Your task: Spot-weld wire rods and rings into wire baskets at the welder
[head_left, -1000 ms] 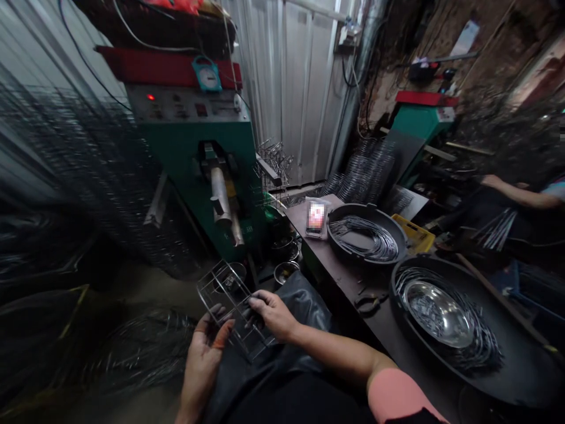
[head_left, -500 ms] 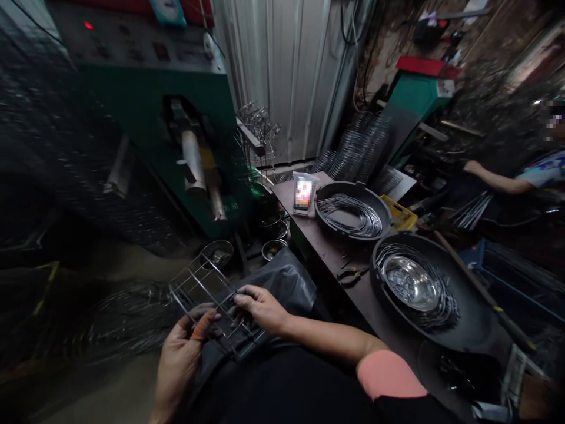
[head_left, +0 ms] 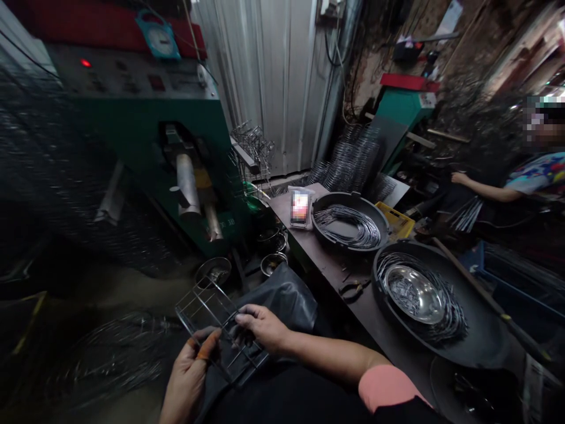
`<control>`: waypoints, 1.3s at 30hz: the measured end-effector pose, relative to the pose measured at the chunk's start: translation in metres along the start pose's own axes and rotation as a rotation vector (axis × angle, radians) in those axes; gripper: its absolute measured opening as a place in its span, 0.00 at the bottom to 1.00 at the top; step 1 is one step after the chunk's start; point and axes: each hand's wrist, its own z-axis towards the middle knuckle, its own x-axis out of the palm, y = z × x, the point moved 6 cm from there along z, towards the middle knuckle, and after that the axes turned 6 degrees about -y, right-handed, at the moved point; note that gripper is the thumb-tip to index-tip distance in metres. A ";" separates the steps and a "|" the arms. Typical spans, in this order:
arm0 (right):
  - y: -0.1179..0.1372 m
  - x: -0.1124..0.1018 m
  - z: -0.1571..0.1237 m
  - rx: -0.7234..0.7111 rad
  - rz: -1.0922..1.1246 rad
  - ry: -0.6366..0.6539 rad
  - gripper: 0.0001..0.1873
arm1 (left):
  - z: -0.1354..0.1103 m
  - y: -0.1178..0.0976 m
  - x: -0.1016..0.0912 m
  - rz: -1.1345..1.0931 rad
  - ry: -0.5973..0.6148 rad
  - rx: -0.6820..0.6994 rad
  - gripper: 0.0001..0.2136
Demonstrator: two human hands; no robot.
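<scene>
A small wire rack [head_left: 205, 301] of thin metal rods rests over my lap, tilted up at its far end. My left hand [head_left: 194, 359], with an orange wrap on the thumb, is closed round the rack's near left side. Thumb and fingers of my right hand [head_left: 260, 327] pinch a rod on its right side. Whether a smaller piece sits between the right fingertips cannot be made out. Beneath the rack is a dark apron [head_left: 286, 294] covering my legs.
Ahead stands a green machine [head_left: 132, 141] with a protruding metal arm. On the bench [head_left: 318, 253] at right are pliers [head_left: 353, 290], a black pan [head_left: 384, 212] of wire rings, and a larger pan [head_left: 481, 338] holding a steel bowl [head_left: 430, 300]. A co-worker [head_left: 525, 182] sits at far right.
The view has tipped upward, so the scene sits lower in the picture. Both hands stay on the wire rack, with little change in their grip.
</scene>
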 end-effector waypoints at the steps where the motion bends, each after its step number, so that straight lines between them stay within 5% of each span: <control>1: -0.001 -0.001 0.001 0.005 0.008 -0.001 0.26 | 0.001 0.000 0.001 0.001 -0.005 -0.003 0.22; 39: -0.003 -0.001 0.010 0.048 0.035 0.054 0.21 | 0.010 0.014 0.003 -0.034 -0.059 -0.058 0.23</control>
